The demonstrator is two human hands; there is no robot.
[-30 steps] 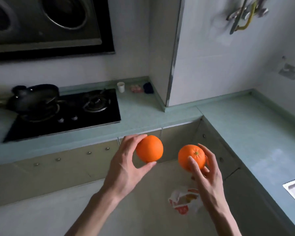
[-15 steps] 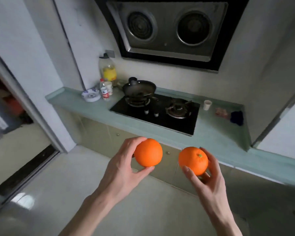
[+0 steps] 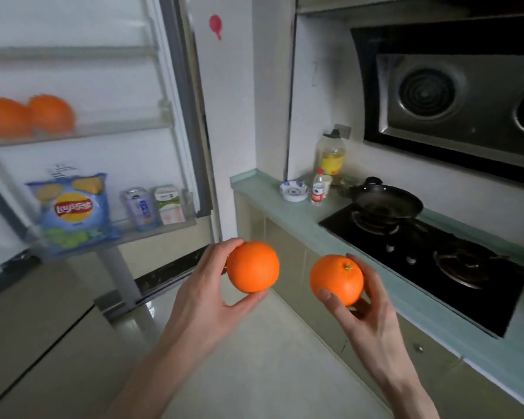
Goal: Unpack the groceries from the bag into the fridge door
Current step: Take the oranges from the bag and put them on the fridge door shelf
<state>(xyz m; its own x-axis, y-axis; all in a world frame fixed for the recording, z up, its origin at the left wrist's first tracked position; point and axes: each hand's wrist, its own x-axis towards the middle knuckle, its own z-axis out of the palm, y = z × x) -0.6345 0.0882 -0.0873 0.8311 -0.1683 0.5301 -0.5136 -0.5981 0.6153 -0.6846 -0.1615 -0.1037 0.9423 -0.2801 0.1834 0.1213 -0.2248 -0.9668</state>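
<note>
My left hand (image 3: 208, 293) grips an orange (image 3: 252, 266) between thumb and fingers at mid-frame. My right hand (image 3: 368, 309) holds a second orange (image 3: 336, 280), stem end up, just to the right of the first. The open fridge door (image 3: 103, 83) fills the upper left. Its middle shelf (image 3: 82, 133) carries two oranges (image 3: 28, 116). The lower shelf (image 3: 152, 232) holds a blue Lay's chip bag (image 3: 73, 211) and two small cartons (image 3: 155, 207). The grocery bag is out of view.
A green counter (image 3: 273, 204) runs along the right with a black gas hob (image 3: 430, 255), a wok (image 3: 386, 204), an oil bottle (image 3: 332, 157), a small bottle (image 3: 317, 190) and a dish (image 3: 294, 191). A range hood (image 3: 454, 98) hangs above. Pale floor lies below my arms.
The view has swung left from the counter corner past the hob to the open fridge door. Both hands still carry their oranges in front of me.
</note>
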